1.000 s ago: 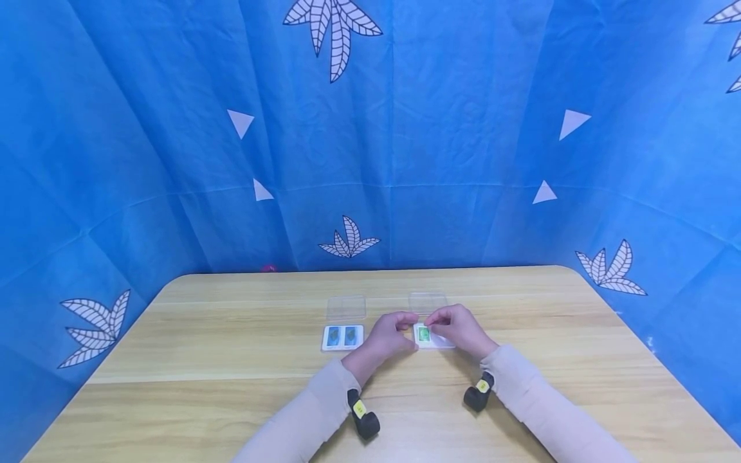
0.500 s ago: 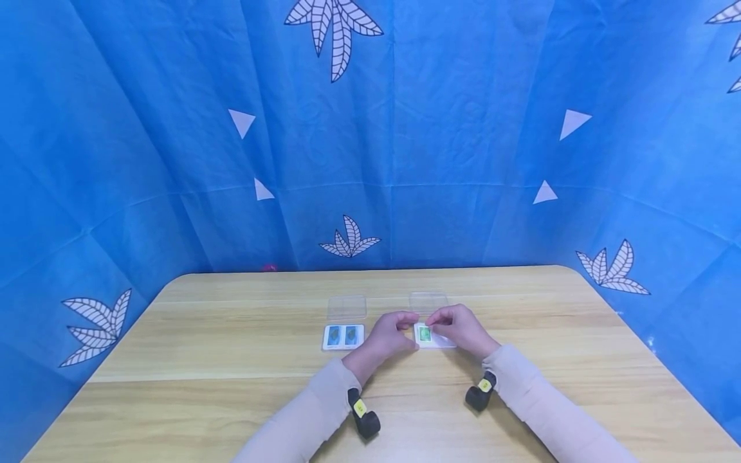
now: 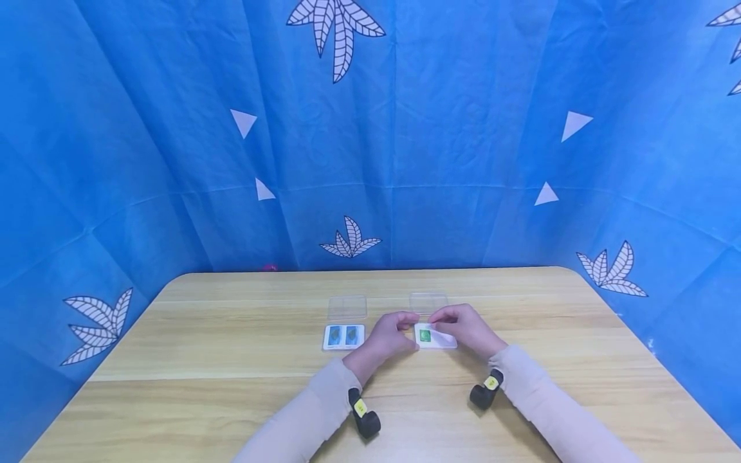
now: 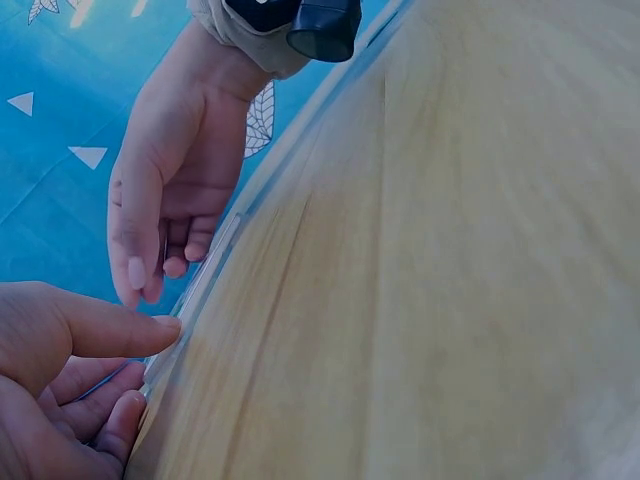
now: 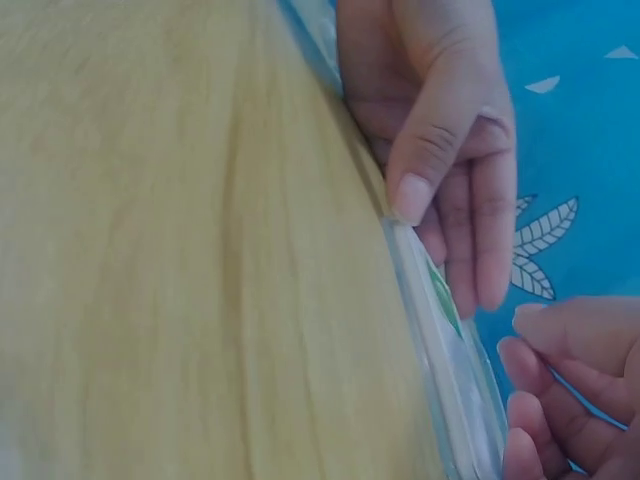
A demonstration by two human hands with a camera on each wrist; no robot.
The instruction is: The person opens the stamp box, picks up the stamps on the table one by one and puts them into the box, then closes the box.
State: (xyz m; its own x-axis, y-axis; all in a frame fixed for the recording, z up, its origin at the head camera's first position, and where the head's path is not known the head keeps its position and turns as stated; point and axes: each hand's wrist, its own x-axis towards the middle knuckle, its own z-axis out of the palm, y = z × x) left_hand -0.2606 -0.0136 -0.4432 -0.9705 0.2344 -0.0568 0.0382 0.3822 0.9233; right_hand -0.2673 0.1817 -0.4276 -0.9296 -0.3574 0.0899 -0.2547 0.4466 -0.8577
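Note:
A small flat white case (image 3: 442, 342) with its clear lid (image 3: 428, 302) folded back lies on the table. On the left part of the case's white inside is a small green stamp-like picture piece (image 3: 425, 335). My left hand (image 3: 389, 335) grips the case's left end, thumb (image 5: 412, 198) at the near edge and fingers along the far side. Just above the case is my right hand (image 3: 463, 329), its fingers bent and nothing visible between thumb and fingertips (image 5: 530, 320). In the left wrist view, the right hand's fingers point down beside the case edge.
Left of my left hand, a second white case (image 3: 344, 347) holds two blue picture pieces (image 3: 351, 335), its clear lid (image 3: 347, 307) also folded back. A wooden table (image 3: 231, 399) bears both. A blue cloth backdrop (image 3: 440, 128) rises behind the table's far edge.
My right fingertips have come off the green piece and moved slightly right and up. The green piece stays on the case's left part. My left hand keeps its place.

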